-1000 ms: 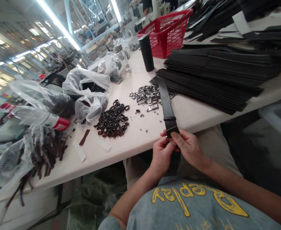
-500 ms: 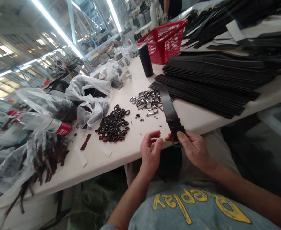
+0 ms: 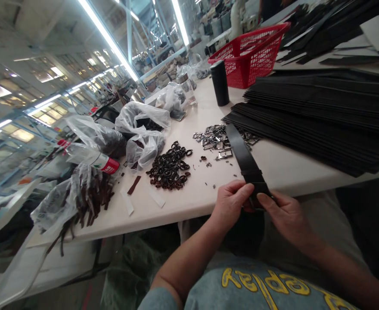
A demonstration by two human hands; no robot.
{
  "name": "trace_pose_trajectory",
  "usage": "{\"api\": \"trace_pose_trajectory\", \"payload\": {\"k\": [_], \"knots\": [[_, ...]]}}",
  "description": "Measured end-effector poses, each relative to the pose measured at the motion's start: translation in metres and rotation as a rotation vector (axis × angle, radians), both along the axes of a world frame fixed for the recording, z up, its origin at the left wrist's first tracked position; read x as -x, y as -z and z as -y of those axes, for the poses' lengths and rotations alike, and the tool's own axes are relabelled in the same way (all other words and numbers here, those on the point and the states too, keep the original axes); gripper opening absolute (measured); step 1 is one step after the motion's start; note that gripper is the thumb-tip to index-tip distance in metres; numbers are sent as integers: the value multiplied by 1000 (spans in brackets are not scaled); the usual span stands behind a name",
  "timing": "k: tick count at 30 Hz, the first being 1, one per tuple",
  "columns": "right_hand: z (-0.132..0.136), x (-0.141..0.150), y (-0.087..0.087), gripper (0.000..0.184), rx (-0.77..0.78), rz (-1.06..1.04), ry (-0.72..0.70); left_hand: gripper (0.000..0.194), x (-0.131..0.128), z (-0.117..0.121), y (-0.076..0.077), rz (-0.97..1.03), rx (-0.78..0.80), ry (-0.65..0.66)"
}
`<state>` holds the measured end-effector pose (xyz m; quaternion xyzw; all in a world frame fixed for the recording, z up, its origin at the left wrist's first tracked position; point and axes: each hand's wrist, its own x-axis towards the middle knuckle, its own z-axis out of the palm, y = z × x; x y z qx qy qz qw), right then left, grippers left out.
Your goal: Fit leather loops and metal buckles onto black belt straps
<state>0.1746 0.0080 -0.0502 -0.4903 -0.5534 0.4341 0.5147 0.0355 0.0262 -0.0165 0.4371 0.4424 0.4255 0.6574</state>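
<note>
A dark leather belt [image 3: 241, 148] stretches from my hands across the table edge toward the buckle pile. My left hand [image 3: 231, 200] grips the belt's near end from the left, thumb on top. From the right, my right hand [image 3: 284, 211] pinches the same end, where a buckle partly shows under the fingers. A belt loop [image 3: 251, 172] wraps the strap just beyond my hands. Metal buckles [image 3: 217, 137] lie heaped beside the strap's far part. Left of them is a pile of small dark leather loops [image 3: 170, 168].
Stacked black straps [image 3: 312, 116] cover the table's right side. Behind stand a black cylindrical bottle [image 3: 220, 84] and a red basket [image 3: 250, 56]. Plastic bags [image 3: 144, 125], a clear bottle with a red label [image 3: 94, 159] and brown strips [image 3: 91, 193] lie at left.
My left hand has moved from open beside the belt to gripping its near end. My right hand still holds on. The view has shifted, so the table scene appears farther left.
</note>
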Motion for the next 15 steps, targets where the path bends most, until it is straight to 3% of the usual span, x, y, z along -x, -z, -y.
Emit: {"api": "trace_pose_trajectory", "payload": {"k": [2, 4, 6, 9, 13, 15], "knots": [[1, 0, 2, 39, -17, 66, 64, 45, 1, -1, -1, -56, -46, 45], [1, -1, 2, 38, -21, 90, 85, 42, 9, -7, -6, -180, -187, 112], [1, -4, 1, 36, -2, 59, 67, 36, 25, -20, -15, -439, -420, 117], [2, -8, -4, 34, 0, 3, 49, 24, 63, -54, -28, -996, -667, -28], [4, -12, -11, 36, -27, 4, 55, 21, 114, -107, -32, -1546, -612, -132], [6, -11, -12, 37, -25, 12, 41, 22, 130, -127, -28, -1674, -546, -112]]}}
